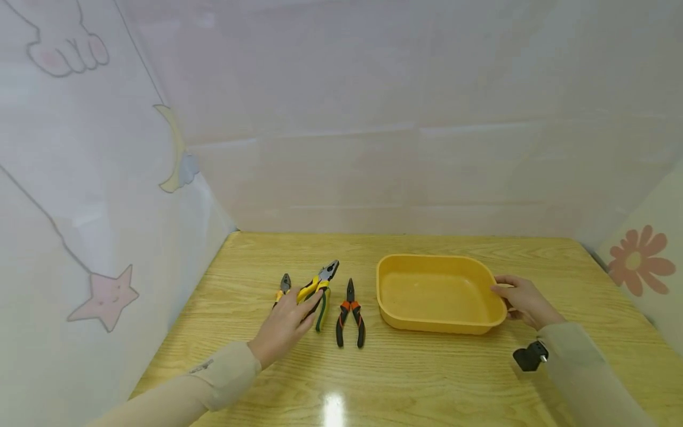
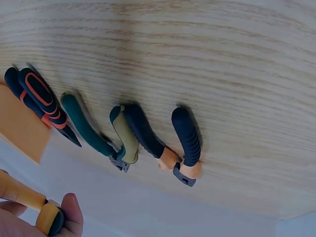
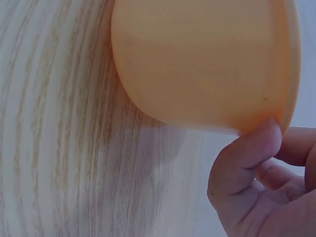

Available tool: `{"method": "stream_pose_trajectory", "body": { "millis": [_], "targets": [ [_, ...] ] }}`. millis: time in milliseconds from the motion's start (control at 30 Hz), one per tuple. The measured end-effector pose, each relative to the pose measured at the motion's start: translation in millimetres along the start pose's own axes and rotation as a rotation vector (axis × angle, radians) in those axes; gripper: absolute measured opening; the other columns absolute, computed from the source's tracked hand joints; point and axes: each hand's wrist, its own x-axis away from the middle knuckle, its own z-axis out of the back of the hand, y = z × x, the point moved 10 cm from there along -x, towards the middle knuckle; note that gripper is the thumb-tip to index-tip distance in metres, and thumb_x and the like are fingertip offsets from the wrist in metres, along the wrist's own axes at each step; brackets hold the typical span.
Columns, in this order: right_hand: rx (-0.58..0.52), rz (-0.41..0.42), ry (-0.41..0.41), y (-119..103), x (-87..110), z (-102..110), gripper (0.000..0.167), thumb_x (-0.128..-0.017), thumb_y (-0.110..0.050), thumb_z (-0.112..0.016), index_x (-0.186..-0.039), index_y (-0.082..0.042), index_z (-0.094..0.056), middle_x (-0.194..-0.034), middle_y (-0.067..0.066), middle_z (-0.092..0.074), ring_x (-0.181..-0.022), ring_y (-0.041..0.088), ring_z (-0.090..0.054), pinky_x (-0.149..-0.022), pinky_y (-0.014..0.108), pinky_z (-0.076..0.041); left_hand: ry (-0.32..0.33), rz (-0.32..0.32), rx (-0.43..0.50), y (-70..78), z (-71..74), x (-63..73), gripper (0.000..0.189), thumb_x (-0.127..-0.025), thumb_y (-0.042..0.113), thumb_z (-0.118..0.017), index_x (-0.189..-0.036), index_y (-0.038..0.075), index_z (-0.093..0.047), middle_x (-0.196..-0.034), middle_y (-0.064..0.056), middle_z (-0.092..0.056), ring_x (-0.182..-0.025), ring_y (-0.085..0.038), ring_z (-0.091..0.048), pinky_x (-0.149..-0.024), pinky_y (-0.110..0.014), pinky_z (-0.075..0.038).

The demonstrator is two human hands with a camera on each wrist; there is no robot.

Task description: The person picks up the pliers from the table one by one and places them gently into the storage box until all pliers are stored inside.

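My left hand [image 1: 284, 325] grips yellow-and-black combination pliers [image 1: 326, 273], their metal head pointing away to the upper right. In the left wrist view their yellow handle [image 2: 22, 192] shows between the fingers. Beneath them in the head view is a green-handled pair of pliers [image 1: 322, 313], partly hidden. Left of it lie small pliers with black-and-orange handles [image 1: 285, 284], partly covered by the hand. Needle-nose pliers [image 1: 350, 306] in black and orange lie just right. My right hand [image 1: 527, 301] pinches the right rim of a yellow plastic tray [image 1: 440, 325], thumb on the inner side.
The wooden table [image 1: 416, 373] meets a pale sheet wall [image 1: 405, 178] at the back. Another printed sheet [image 1: 101, 237] stands along the left, and one with a flower stands right. A small black device [image 1: 529, 357] sits at the right wrist.
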Motion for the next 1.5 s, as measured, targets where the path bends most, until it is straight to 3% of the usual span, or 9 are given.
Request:
{"method": "stream_pose_trajectory", "body": {
  "millis": [433, 800, 1267, 1500],
  "targets": [
    [-0.018, 0.001, 0.002, 2, 2.8, -1, 0.057, -0.105, -0.018, -0.041, -0.145, 0.016, -0.018, -0.084, 0.003, -0.059, -0.069, 0.015, -0.056, -0.06, 0.03, -0.051, 0.051, -0.111, -0.053, 19.7, 4.6, -6.5, 0.044, -0.097, 0.014, -0.062, -0.14, 0.007, -0.054, -0.13, -0.033, -0.045, -0.106, -0.038, -0.053, -0.085, -0.051, -0.048],
    [-0.013, 0.001, 0.005, -1, 4.0, -2, 0.056, -0.105, -0.018, -0.041, -0.144, 0.016, -0.019, -0.085, 0.004, -0.06, -0.069, 0.016, -0.055, -0.059, 0.029, -0.05, -0.025, -0.063, 0.008, 25.1, -0.6, -10.8, 0.044, -0.1, 0.014, -0.055, -0.143, 0.009, -0.05, -0.139, -0.035, -0.039, -0.123, -0.046, -0.045, -0.095, -0.06, -0.041],
    [-0.012, 0.003, 0.001, -1, 3.3, -5, 0.057, -0.105, -0.018, -0.041, -0.145, 0.016, -0.018, -0.086, 0.005, -0.06, -0.07, 0.016, -0.056, -0.061, 0.03, -0.051, -0.082, -0.07, 0.034, 31.2, -11.1, -13.5, 0.045, -0.102, 0.016, -0.053, -0.145, 0.009, -0.047, -0.143, -0.035, -0.034, -0.127, -0.048, -0.039, -0.099, -0.06, -0.038],
    [-0.01, -0.014, 0.011, 0, 2.9, -2, 0.057, -0.105, -0.019, -0.042, -0.145, 0.015, -0.019, -0.089, 0.005, -0.06, -0.072, 0.016, -0.056, -0.062, 0.031, -0.051, -0.07, -0.115, 0.024, 38.7, -13.2, -15.7, 0.045, -0.102, 0.019, -0.054, -0.145, 0.01, -0.047, -0.143, -0.035, -0.034, -0.126, -0.047, -0.042, -0.096, -0.058, -0.042]
  ]
}}
